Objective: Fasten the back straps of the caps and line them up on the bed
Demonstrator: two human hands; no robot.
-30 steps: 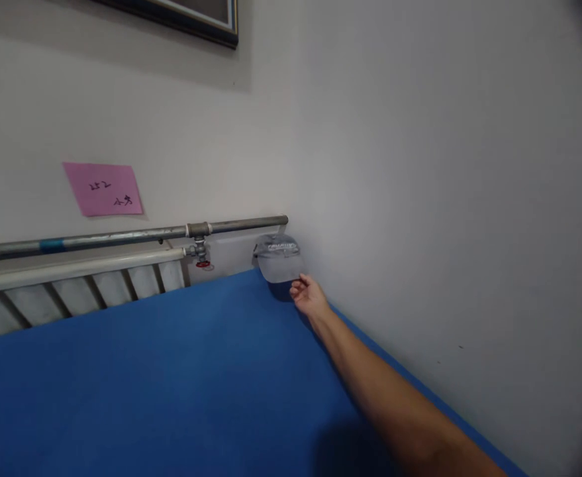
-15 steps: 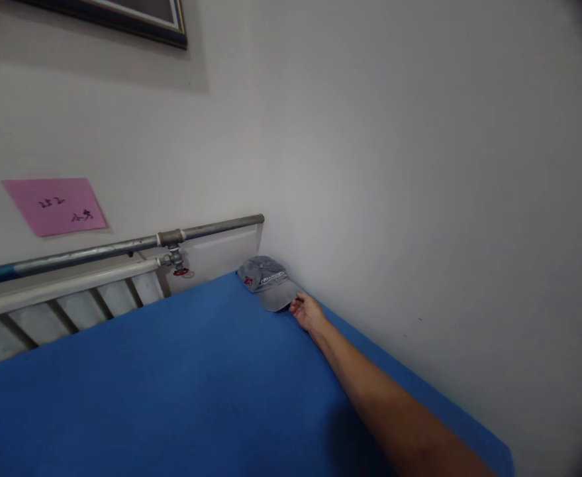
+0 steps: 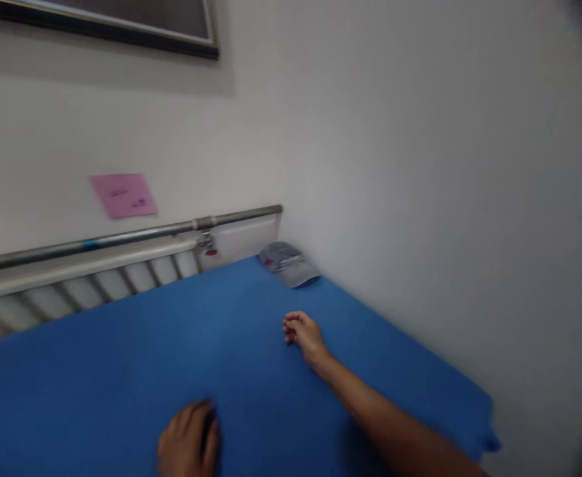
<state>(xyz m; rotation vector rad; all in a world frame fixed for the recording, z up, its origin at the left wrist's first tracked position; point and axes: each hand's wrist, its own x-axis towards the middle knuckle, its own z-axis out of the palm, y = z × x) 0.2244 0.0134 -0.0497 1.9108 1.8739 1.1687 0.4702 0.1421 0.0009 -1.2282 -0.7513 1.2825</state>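
Observation:
A grey baseball cap [image 3: 293, 265] with a red emblem and light lettering lies in the far corner of a blue-covered surface [image 3: 136, 358], its brim pointing toward me and to the right. My right hand [image 3: 304, 334] is over the blue cover, nearer to me than the cap and apart from it. Its fingers are loosely bent, and nothing shows in them. At the bottom of the view, my left hand [image 3: 189, 437] appears blurred above the cover, thumb apart from the bent fingers, with no object visible in it.
Walls meet behind the cap. Along the left wall run a metal pipe [image 3: 142, 236] with a red-handled valve [image 3: 210, 250] and a white radiator [image 3: 114, 281]. Above hang a pink paper note [image 3: 124, 195] and a framed picture [image 3: 171, 43].
My right hand has let go of the cap's brim and drawn back toward me. My left hand has come into view at the bottom. The camera view has shifted left.

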